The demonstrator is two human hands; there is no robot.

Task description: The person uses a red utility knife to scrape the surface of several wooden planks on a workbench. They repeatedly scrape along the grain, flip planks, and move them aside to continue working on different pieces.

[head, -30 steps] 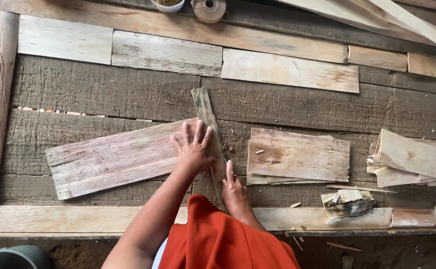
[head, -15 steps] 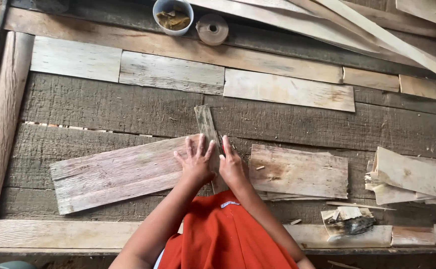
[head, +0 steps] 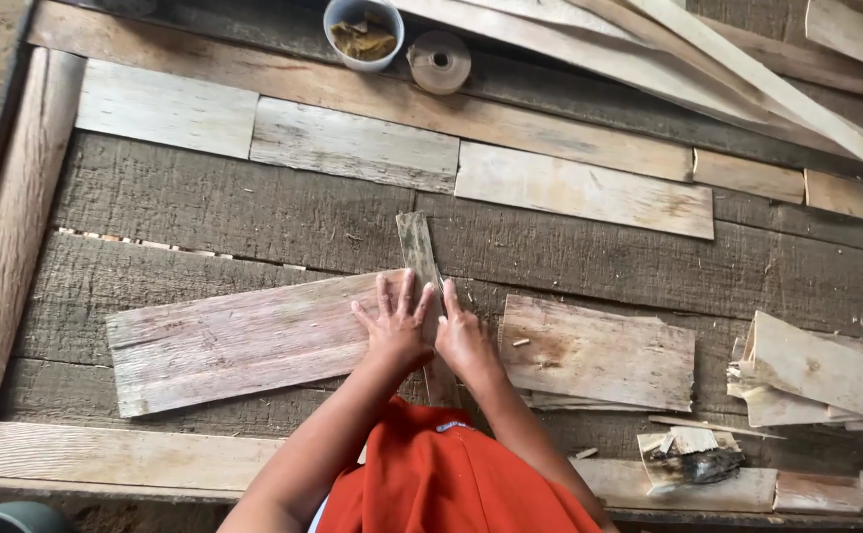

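Two hands work side by side at the near middle of a dark plank bench [head: 204,207]. The left hand [head: 395,331] lies flat, fingers spread, pressing on the right end of a wide pale board [head: 239,341] that sits slightly askew. The right hand [head: 463,336] lies just beside it, fingers together and pointing away, against a narrow grey strip [head: 418,252] that stands across the board's end like a straightedge. Whether that hand holds a small tool I cannot tell; the fingers hide it. Neither hand is closed around anything; both press down.

Progress, as a judgement: the board is whole, no cut end lying free, so the work at the strip's edge looks unfinished.

Right of the hands lies a short stack of thin boards [head: 599,350]; further right, a heap of offcuts [head: 821,370]. A bark scrap [head: 693,459] sits on the near rail. Along the far side a row of pale boards [head: 352,143] lies end to end. At the far edge stand a small cup [head: 362,35] with brownish contents and a tape roll [head: 439,61]. Long slats [head: 747,69] lean across the far right corner.
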